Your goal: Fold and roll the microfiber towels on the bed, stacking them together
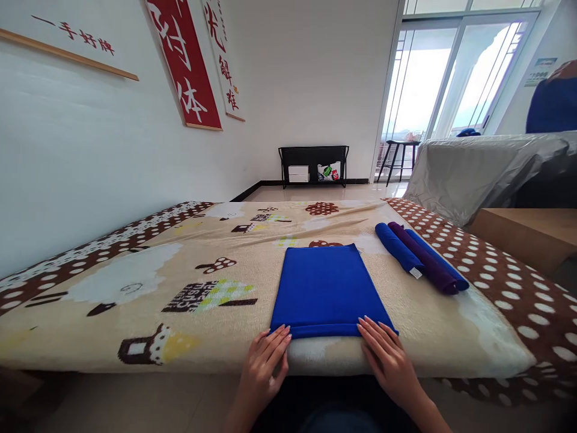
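A blue cloth [324, 285] lies flat on the patterned blanket [148, 325] in front of me, with a narrow fold along its near edge. My left hand [267, 359] rests on the near left corner of this cloth, fingers stretched out and side by side. On the near right part, my right hand [387, 353] lies with its fingers extended over the folded edge. Neither hand is wrapped around anything. To the right of the cloth are a blue roll [396, 246] with a white tag, a purple roll [421, 258] and another blue roll [451, 270].
A cardboard box [527, 234] stands at the right, beside a plastic-covered table [473, 168]. Behind that table part of a person in blue [554, 102] shows. A black rack [313, 157] is against the far wall, and a stool [401, 150] stands by the glass door.
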The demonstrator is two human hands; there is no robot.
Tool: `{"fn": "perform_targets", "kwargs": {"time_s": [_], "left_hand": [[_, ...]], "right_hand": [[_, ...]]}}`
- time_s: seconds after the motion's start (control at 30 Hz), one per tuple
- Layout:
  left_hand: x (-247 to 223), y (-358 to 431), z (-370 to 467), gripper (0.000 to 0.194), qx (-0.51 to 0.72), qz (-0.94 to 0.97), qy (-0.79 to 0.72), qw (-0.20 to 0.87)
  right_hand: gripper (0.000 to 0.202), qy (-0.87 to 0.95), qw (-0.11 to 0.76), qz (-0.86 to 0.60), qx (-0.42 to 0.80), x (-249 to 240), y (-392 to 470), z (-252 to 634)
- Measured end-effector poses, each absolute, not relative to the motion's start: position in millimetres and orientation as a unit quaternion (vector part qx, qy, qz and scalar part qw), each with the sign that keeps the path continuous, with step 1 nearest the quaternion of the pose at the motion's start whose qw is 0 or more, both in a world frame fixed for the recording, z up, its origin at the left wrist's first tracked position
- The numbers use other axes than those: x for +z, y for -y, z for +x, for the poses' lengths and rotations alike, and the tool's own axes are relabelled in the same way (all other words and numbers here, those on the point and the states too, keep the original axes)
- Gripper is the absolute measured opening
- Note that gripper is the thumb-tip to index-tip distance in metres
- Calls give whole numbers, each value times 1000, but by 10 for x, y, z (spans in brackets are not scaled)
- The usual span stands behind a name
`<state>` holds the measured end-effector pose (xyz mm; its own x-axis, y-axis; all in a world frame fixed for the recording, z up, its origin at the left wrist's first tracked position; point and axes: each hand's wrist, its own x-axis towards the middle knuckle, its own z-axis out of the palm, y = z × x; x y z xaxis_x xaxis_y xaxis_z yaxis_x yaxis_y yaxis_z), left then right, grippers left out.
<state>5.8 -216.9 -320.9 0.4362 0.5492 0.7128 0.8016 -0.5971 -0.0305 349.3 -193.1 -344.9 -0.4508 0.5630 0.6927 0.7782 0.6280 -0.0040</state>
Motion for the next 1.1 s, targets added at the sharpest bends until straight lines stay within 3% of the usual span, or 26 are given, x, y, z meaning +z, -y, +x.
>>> {"fn": "perform_targets", "kwargs": {"time_s": [0.27, 1.1], "left_hand": [[-3308, 2083, -253, 45, -338, -797, 455, 208], [-3170, 2083, -348, 17, -374, -761, 500, 176]], "right_hand": [[35, 800, 351, -451, -184, -3518, 1799, 4007], [14, 787, 435, -413, -146, -3478, 1646, 4204]]}}
